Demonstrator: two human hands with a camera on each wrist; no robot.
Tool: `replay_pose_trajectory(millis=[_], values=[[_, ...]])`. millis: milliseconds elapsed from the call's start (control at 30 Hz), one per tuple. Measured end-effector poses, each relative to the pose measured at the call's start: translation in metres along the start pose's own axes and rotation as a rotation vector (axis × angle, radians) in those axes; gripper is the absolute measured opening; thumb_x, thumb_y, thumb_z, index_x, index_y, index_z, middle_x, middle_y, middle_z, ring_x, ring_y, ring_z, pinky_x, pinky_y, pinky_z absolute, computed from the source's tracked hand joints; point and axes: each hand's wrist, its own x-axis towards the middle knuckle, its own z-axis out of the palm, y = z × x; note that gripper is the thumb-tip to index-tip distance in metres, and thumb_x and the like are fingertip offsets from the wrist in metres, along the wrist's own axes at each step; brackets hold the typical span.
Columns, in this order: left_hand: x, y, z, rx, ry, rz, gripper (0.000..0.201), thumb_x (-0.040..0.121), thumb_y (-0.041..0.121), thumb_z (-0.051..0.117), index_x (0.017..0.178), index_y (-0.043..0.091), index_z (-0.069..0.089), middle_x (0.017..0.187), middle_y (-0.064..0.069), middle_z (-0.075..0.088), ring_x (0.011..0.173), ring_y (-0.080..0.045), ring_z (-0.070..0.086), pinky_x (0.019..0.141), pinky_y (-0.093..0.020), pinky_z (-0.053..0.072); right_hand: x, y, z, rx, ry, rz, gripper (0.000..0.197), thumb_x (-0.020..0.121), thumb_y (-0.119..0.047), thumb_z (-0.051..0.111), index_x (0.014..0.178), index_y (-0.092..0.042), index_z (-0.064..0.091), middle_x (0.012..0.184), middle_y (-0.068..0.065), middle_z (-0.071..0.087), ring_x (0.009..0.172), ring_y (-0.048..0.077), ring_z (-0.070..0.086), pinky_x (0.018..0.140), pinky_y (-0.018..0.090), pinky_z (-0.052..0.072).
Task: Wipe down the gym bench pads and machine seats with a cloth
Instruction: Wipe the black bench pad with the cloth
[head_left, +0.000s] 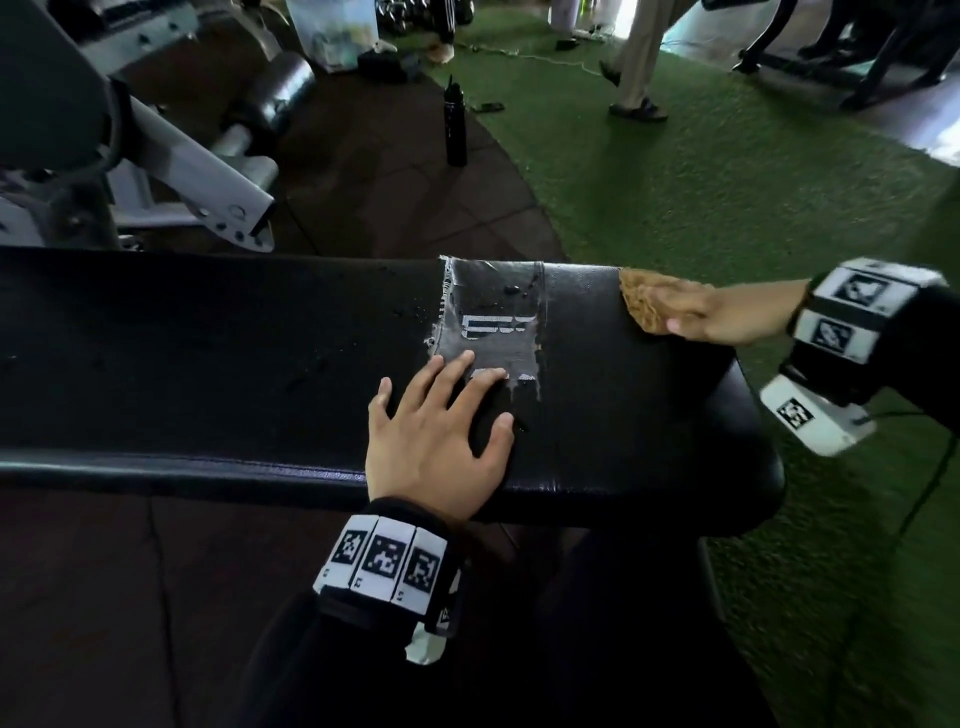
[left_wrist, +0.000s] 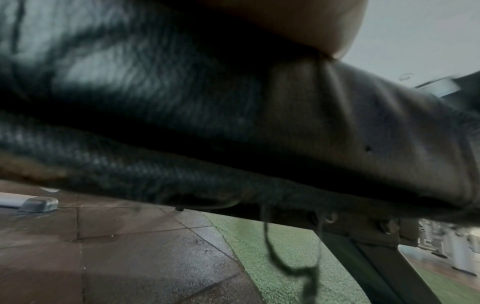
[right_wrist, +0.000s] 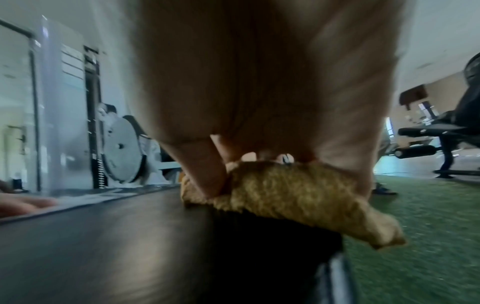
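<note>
Right hand (head_left: 717, 317), fingers curled on the tan cloth (head_left: 641, 301), was wiping the bench pad (head_left: 208, 338)'s far corner; left hand (head_left: 441, 441) lay flat, fingers spread, holding nothing. Droplets by the taped patch (head_left: 493, 322) likely came next.

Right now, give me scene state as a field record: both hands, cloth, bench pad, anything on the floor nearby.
left hand: flat on the bench pad, fingers spread, holding nothing
right hand: grips the cloth at the pad's far right corner
cloth: tan, bunched under the fingers, one end hanging past the pad edge
bench pad: black, droplets on top, torn patch with worn white lettering near the middle
bottle: black, upright on the dark floor beyond the bench
turf: green, right of the bench
</note>
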Motion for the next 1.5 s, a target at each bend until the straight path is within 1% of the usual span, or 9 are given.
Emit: replay_pose_trajectory(millis=[300,600,767,867,967,1133,1333,1400,1500], values=[[0.000,0.000,-0.001,0.001,0.003,0.003,0.054,0.085,0.062,0.017,0.136,0.051,0.030,0.152,0.021,0.027,0.143,-0.005,0.016,0.115,-0.047,0.009,0.007,-0.072,0.010,-0.291,-0.098,-0.095,0.055,0.101,-0.038,0.025,0.146,-0.040,-0.007,0.156,0.000,-0.017,0.144,0.029,-0.007,0.116,0.045,-0.006],[0.000,0.000,-0.001,-0.004,0.015,0.005,0.054,0.086,0.062,0.019,0.137,0.051,0.031,0.151,0.022,0.027,0.143,-0.004,0.015,0.116,-0.046,0.007,0.035,-0.036,-0.029,-0.100,0.030,0.031,0.058,0.102,-0.020,0.030,0.149,-0.012,-0.005,0.157,0.005,-0.002,0.144,0.018,0.005,0.106,0.016,0.006],[0.001,-0.001,0.001,-0.009,0.012,0.003,0.052,0.086,0.062,0.018,0.136,0.052,0.029,0.151,0.022,0.027,0.143,-0.005,0.015,0.116,-0.047,0.007,0.006,-0.007,-0.002,-0.001,0.079,0.030,0.058,0.101,-0.013,0.035,0.148,-0.006,0.002,0.157,0.008,-0.002,0.144,0.018,-0.003,0.108,0.016,-0.002],[0.001,-0.002,0.003,-0.005,0.010,0.006,0.053,0.086,0.062,0.018,0.136,0.052,0.029,0.151,0.021,0.028,0.143,-0.006,0.016,0.116,-0.048,0.008,-0.009,-0.014,0.010,-0.061,0.037,-0.002,0.058,0.101,-0.024,0.035,0.149,-0.017,0.003,0.157,0.001,-0.006,0.144,0.013,-0.008,0.108,0.016,-0.008],[0.001,-0.002,0.003,0.000,0.009,0.015,0.053,0.086,0.063,0.017,0.137,0.051,0.028,0.152,0.021,0.028,0.143,-0.007,0.017,0.115,-0.048,0.008,-0.007,-0.037,0.014,-0.206,-0.010,0.009,0.058,0.101,-0.038,0.030,0.148,-0.034,-0.003,0.158,0.003,-0.008,0.145,0.022,-0.005,0.114,0.033,-0.001],[0.002,-0.006,0.000,-0.014,-0.039,0.050,0.054,0.088,0.064,0.014,0.140,0.052,0.023,0.155,0.021,0.020,0.144,-0.005,0.009,0.116,-0.046,0.002,0.025,-0.067,-0.002,-0.234,-0.035,-0.025,0.059,0.101,-0.036,0.030,0.148,-0.033,-0.007,0.157,0.005,-0.014,0.145,0.029,0.002,0.115,0.034,0.004],[0.003,-0.046,-0.017,-0.017,-0.116,0.078,0.058,0.087,0.070,0.016,0.142,0.053,0.022,0.156,0.021,0.015,0.143,0.001,0.008,0.118,-0.038,0.004,0.055,-0.053,-0.020,-0.159,0.029,0.074,0.058,0.101,-0.036,0.031,0.150,-0.023,0.002,0.158,0.004,0.000,0.145,0.021,0.008,0.116,0.029,0.008],[0.005,-0.073,-0.028,0.018,-0.141,0.028,0.060,0.081,0.076,0.011,0.139,0.060,0.020,0.156,0.022,0.014,0.144,0.001,0.007,0.117,-0.044,0.005,0.062,-0.049,-0.025,-0.136,0.022,0.092,0.055,0.101,-0.033,0.033,0.149,-0.020,0.011,0.157,0.005,0.013,0.143,0.020,0.016,0.108,0.022,0.013],[0.012,-0.121,-0.042,0.088,-0.216,-0.083,0.069,0.073,0.085,0.004,0.138,0.063,0.012,0.157,0.020,0.006,0.145,-0.002,0.000,0.115,-0.053,0.002,0.072,-0.044,-0.032,-0.158,0.050,0.158,0.057,0.100,-0.038,0.033,0.150,-0.025,0.008,0.155,0.007,0.020,0.140,0.024,0.025,0.110,0.029,0.017]])
